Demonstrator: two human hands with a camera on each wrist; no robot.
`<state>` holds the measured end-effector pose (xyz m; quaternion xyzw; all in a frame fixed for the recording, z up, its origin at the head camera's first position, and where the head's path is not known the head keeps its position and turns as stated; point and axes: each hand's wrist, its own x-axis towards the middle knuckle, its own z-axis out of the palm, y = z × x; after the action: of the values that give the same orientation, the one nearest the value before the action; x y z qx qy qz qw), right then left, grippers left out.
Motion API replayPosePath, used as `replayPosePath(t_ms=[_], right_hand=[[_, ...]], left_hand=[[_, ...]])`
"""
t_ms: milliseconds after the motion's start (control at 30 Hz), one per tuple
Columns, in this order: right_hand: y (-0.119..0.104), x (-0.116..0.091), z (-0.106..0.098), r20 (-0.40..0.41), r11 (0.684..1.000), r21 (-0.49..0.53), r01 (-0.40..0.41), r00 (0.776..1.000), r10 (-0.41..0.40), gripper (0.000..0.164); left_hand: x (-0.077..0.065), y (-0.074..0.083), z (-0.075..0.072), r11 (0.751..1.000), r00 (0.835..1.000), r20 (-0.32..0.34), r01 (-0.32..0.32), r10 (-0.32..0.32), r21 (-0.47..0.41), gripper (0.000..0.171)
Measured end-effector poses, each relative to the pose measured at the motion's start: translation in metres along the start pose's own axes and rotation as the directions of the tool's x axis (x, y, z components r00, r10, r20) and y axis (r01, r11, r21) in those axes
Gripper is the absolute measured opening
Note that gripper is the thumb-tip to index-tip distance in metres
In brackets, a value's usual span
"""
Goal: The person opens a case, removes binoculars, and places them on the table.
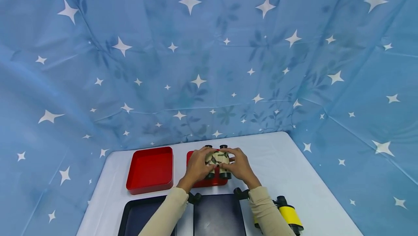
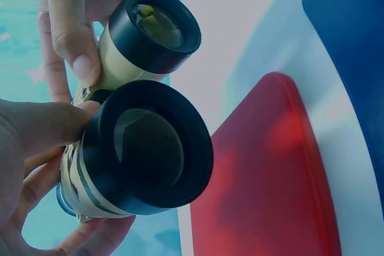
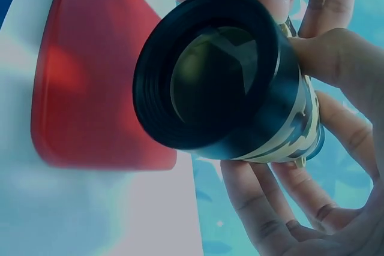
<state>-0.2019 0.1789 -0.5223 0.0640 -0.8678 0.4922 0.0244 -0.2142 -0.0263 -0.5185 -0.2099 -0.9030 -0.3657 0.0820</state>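
Observation:
Both hands hold one pair of camouflage binoculars point(image 1: 217, 158) over a red tray point(image 1: 209, 182) near the back of the table. My left hand point(image 1: 198, 164) grips the left barrel, its thumb at the black rim in the left wrist view. On the other barrel, my right hand point(image 1: 240, 164) has thumb and fingers curled round the side. The large black-ringed lens point(image 3: 210, 82) faces the right wrist camera, and both lens ends point(image 2: 150, 148) show in the left wrist view. Part of the red tray is hidden behind the hands and binoculars.
Another red tray point(image 1: 151, 187) lies to the left. Two dark trays point(image 1: 218, 197) are nearer me, partly under the forearms. Yellow-and-black binoculars point(image 1: 289, 214) lie at the right, partly behind the right sleeve. A starred blue cloth point(image 1: 209, 58) rises behind the white table point(image 1: 277, 163).

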Motion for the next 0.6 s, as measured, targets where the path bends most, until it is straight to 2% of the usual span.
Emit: replayPosePath(t_ms=[233, 467, 600], right_hand=[[0.011, -0.004, -0.005, -0.002, 1.000, 0.002, -0.021, 1.000, 0.021, 0.056], [0.017, -0.005, -0.013, -0.007, 0.999, -0.014, -0.040, 0.999, 0.039, 0.056], [0.022, -0.006, -0.018, -0.001, 0.998, -0.014, -0.057, 0.998, 0.057, 0.056]], left_hand=[[-0.004, 0.005, 0.010, 0.998, 1.000, -0.006, 0.009, -0.010, -0.064, 0.051], [-0.002, 0.008, 0.018, 0.997, 0.999, -0.035, 0.011, -0.014, -0.083, 0.048], [-0.002, 0.011, 0.023, 0.993, 0.999, -0.029, 0.025, -0.028, -0.120, 0.049]])
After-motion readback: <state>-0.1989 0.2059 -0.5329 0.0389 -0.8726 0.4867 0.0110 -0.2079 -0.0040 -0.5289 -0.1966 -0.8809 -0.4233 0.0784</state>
